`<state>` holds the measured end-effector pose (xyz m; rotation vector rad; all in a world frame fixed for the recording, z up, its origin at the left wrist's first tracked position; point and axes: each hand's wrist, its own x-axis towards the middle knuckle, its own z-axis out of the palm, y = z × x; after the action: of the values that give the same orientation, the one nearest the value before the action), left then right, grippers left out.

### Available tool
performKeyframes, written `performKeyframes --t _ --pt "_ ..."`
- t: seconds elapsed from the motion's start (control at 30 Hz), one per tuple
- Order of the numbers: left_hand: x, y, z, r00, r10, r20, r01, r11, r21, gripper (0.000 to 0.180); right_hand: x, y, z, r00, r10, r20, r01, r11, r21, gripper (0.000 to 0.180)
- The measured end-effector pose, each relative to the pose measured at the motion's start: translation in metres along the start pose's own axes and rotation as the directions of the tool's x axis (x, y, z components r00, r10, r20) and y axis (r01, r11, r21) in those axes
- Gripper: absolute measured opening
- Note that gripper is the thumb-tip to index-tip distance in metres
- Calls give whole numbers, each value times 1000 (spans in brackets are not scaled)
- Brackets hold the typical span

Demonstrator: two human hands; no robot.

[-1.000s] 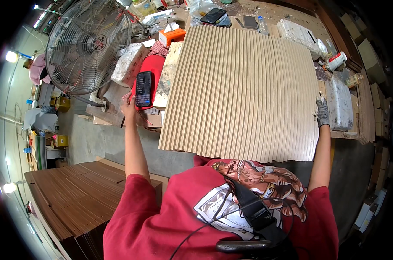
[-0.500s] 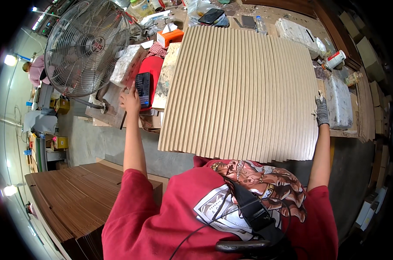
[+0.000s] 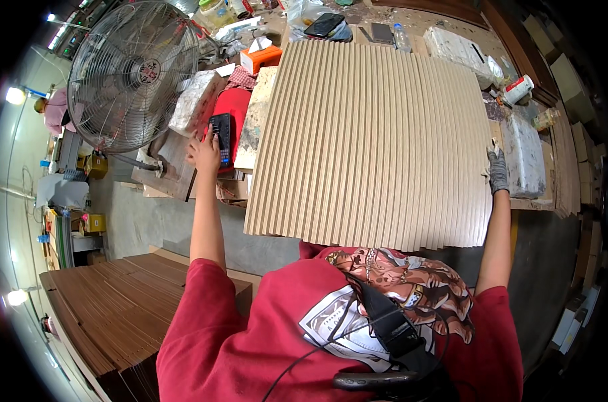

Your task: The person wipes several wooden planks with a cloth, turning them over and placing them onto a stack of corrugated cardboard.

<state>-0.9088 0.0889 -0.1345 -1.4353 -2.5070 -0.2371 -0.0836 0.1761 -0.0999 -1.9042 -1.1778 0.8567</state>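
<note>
A black phone (image 3: 221,139) with its screen lit lies on a red pad (image 3: 232,102) at the left of the workbench. My bare left hand (image 3: 205,153) reaches over the phone's left side, one finger touching the screen and the others apart. In front of me is a large beige ribbed panel (image 3: 371,144), its ridges running away from me. My right hand (image 3: 497,171), in a grey glove with pale fingertips, rests against the panel's right edge. Its fingers stretch along that edge and the thumb points toward the panel.
A large metal fan (image 3: 146,72) stands at left. White-wrapped blocks (image 3: 523,157) flank the panel. An orange tissue box (image 3: 260,59), another phone (image 3: 324,25) and a bottle (image 3: 402,37) lie beyond. Brown boards (image 3: 116,305) are stacked behind left; a person (image 3: 55,110) is far left.
My left hand has shifted slightly and a finger now reaches onto the phone's screen, where before it was beside the phone's edge. My right hand and the panel stay put.
</note>
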Motion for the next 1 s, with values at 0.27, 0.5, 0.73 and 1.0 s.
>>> performKeyframes --t 0.27,0.5,0.73,1.0 --pt "-2 5 -3 1000 4 -24 -4 1000 11 41 -2 0 1 1000 3 -14 -3 1000 1 52" --pt "-12 3 -9 988 -135 -76 128 987 -94 44 0 2 5 999 -30 -21 30 1000 7 51" --pt "-38 22 -25 977 -211 17 208 938 -277 47 12 18 -5 1000 26 -14 -27 999 -40 65" --pt "-61 18 -50 972 -211 100 233 914 -333 53 -65 22 -29 994 52 97 -38 989 -141 60"
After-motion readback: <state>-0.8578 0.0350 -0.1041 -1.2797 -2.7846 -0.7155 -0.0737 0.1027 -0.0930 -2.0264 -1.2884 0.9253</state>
